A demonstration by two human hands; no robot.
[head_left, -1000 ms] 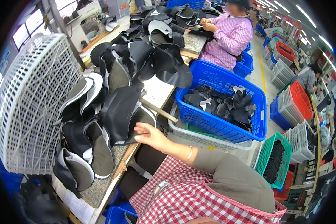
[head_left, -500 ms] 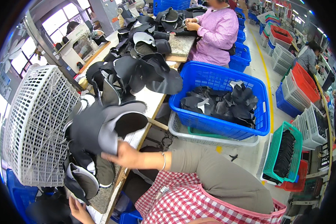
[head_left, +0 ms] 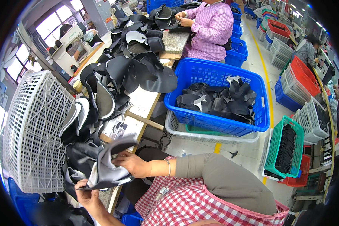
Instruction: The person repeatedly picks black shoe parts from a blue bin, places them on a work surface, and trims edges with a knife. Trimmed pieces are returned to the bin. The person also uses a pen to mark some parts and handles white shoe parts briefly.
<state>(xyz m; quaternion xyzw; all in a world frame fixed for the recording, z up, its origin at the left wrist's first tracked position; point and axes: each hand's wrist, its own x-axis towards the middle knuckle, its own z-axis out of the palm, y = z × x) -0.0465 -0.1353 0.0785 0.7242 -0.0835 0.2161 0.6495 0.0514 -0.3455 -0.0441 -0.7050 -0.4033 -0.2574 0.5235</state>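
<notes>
Between my two hands is a black shoe upper [head_left: 104, 168] with a pale grey lining, partly blurred by motion. My left hand [head_left: 87, 197] pinches its lower left edge, thumb and fingers closed on it. On the right side, my right hand [head_left: 133, 164] grips the upper, its fingers partly hidden behind the curved edge. More black uppers with grey linings [head_left: 104, 98] are heaped just beyond on the narrow white workbench [head_left: 147, 98]. Some of them lie right beside and under the held piece.
A white plastic basket [head_left: 34, 132] stands tilted at the left. Right of the bench, a blue crate [head_left: 218, 126] of black pieces rests on a white one. A wooden stick [head_left: 145, 120] juts from the bench edge. A co-worker in a pink checked top [head_left: 211, 32] handles pieces at the far end.
My right hand has brought the shoe upper down and nearer from over the pile. My left hand has come up and taken hold of its lower edge. The view has shifted slightly.
</notes>
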